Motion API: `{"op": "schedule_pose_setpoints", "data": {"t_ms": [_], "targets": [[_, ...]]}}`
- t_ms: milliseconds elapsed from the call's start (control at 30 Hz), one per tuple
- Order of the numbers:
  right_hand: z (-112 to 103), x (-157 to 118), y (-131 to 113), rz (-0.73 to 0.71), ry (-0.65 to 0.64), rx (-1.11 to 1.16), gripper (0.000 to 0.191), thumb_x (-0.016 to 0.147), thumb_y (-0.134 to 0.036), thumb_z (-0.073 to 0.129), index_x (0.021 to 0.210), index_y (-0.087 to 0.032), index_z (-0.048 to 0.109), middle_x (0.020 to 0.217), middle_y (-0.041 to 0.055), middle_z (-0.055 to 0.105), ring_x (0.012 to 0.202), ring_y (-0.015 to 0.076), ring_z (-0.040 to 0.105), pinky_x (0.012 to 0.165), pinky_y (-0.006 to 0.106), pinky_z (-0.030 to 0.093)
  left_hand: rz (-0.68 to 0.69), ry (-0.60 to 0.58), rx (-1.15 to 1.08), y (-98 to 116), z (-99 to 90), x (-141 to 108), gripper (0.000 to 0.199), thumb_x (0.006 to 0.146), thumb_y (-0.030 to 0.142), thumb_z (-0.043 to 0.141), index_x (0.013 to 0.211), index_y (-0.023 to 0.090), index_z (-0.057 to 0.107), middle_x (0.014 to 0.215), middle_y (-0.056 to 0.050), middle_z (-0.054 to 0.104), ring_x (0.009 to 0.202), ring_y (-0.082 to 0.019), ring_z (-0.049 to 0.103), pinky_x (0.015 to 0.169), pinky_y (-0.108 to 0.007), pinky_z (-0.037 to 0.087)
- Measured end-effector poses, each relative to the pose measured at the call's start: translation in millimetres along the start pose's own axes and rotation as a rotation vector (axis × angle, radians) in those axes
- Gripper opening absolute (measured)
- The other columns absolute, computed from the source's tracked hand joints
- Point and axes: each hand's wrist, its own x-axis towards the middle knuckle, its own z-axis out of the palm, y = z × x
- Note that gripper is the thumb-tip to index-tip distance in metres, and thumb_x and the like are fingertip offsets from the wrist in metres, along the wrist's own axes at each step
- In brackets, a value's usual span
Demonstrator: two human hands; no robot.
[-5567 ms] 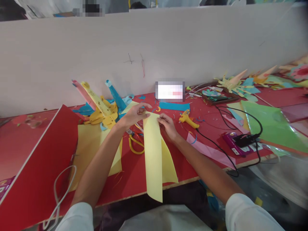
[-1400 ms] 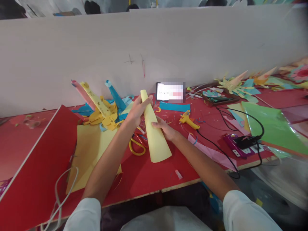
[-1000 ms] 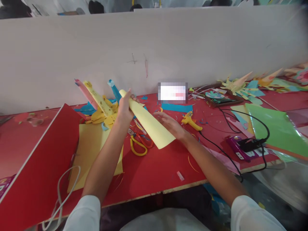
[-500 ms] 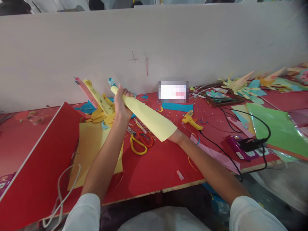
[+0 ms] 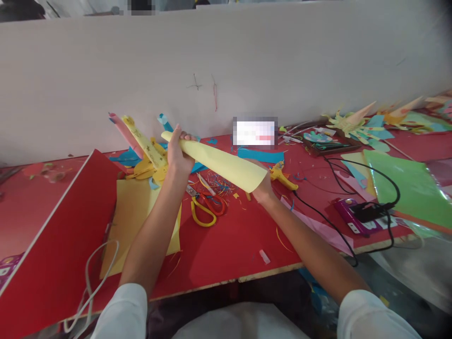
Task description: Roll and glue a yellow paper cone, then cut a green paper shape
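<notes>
1 head camera faces forward and down, its top right seemingly blurred.

Right hand mostly hidden behind the paper, mid-frame; screen blurred above; purple box cut off, left edge!

A plain off-white partition runs along the far side of a red tabletop, with a thin dark cross-shaped mark and a reddish looped mark near its middle. A red panel with a pale upper edge slants across the left, and grey floor shows at lower right. The light is soft and even, leaving faint shadows on the tabletop.
</notes>
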Motion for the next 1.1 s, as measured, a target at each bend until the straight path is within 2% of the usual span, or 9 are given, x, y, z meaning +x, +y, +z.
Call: {"op": "schedule_pose_setpoints", "data": {"t_ms": [67,200,367,467,533,633,767,867,1100], "targets": [[9.3,-2.7,-4.5,-0.004,0.044,0.061,0.049,0.076,-0.058,0.086,0.113,-0.028,0.075,0.118,0.0059,0.082,0.113,0.0303,0.077,0.089,0.044,0.068,0.050,-0.012,-0.027,4.2,1.2,-1.5,0.039,0.085,0.029,0.088,0.071,0.023,0.052,0.058,0.007,0.047,0.053,-0.007,0.052,0.066,-0.021,0.055],[28.2,-12.6,-12.8,0.115,-0.085,0.050,0.050,0.087,-0.064,0.075,0.124,-0.030,0.072,0.127,0.0060,0.080,0.118,0.0304,0.076,0.087,0.045,0.069,0.104,-0.018,0.021,9.1,7.1,-9.5,0.029,0.087,0.028,0.085,0.075,0.024,0.058,0.061,0.006,0.046,0.059,-0.008,0.056,0.072,-0.021,0.054],[31.0,-20.3,-15.6,0.191,-0.142,0.024,0.056,0.083,-0.066,0.079,0.125,-0.029,0.075,0.113,0.0081,0.083,0.094,0.0312,0.079,0.075,0.046,0.069,0.083,-0.095,0.016,6.0,12.0,-18.0,0.023,0.085,0.030,0.087,0.082,0.026,0.065,0.063,0.006,0.047,0.059,-0.008,0.057,0.071,-0.022,0.055],[22.9,-20.5,-7.7,0.152,-0.116,0.007,0.060,0.080,-0.069,0.080,0.122,-0.026,0.075,0.099,0.0096,0.083,0.086,0.0321,0.079,0.080,0.053,0.069,0.068,-0.098,-0.002,2.6,14.9,-19.8,0.027,0.081,0.031,0.091,0.083,0.025,0.064,0.064,0.007,0.049,0.061,-0.008,0.059,0.072,-0.022,0.056],[19.1,-20.9,-2.9,0.102,-0.051,0.009,0.057,0.080,-0.067,0.081,0.120,-0.027,0.076,0.104,0.0094,0.083,0.091,0.0329,0.080,0.084,0.057,0.068,0.033,-0.092,0.012,0.7,16.6,-19.5,0.029,0.082,0.034,0.091,0.081,0.024,0.063,0.063,0.006,0.051,0.062,-0.009,0.061,0.072,-0.022,0.057],[19.1,-25.0,-4.2,-0.041,-0.001,-0.032,0.047,0.083,-0.060,0.081,0.120,-0.031,0.078,0.125,0.0072,0.079,0.113,0.0342,0.077,0.099,0.057,0.064,-0.047,-0.083,0.052,-1.9,17.0,-17.3,0.032,0.086,0.037,0.088,0.077,0.023,0.060,0.061,0.005,0.053,0.062,-0.010,0.063,0.072,-0.022,0.059],[23.0,-35.5,-17.9,-0.228,-0.067,-0.235,0.043,0.086,-0.055,0.082,0.125,-0.038,0.079,0.137,0.0018,0.075,0.136,0.0340,0.066,0.119,0.052,0.053,-0.112,-0.069,0.067,-4.5,13.9,-13.5,0.036,0.086,0.040,0.088,0.076,0.023,0.058,0.059,0.005,0.054,0.057,-0.010,0.063,0.065,-0.023,0.060],[23.6,-40.1,-25.4,-0.259,-0.062,-0.334,0.049,0.083,-0.057,0.084,0.126,-0.036,0.079,0.136,0.0036,0.076,0.137,0.0359,0.065,0.121,0.051,0.051,-0.152,-0.057,0.084,-4.1,12.3,-12.4,0.036,0.085,0.037,0.088,0.074,0.023,0.057,0.057,0.006,0.053,0.052,-0.009,0.060,0.060,-0.023,0.059],[25.1,-33.6,-34.5,-0.194,-0.151,-0.297,0.069,0.076,-0.078,0.079,0.126,-0.031,0.078,0.136,0.0095,0.076,0.126,0.0383,0.070,0.108,0.054,0.057,-0.112,-0.075,0.084,8.2,17.7,-18.6,0.030,0.088,0.027,0.085,0.075,0.024,0.057,0.054,0.009,0.043,0.046,-0.006,0.049,0.058,-0.020,0.054]]}}
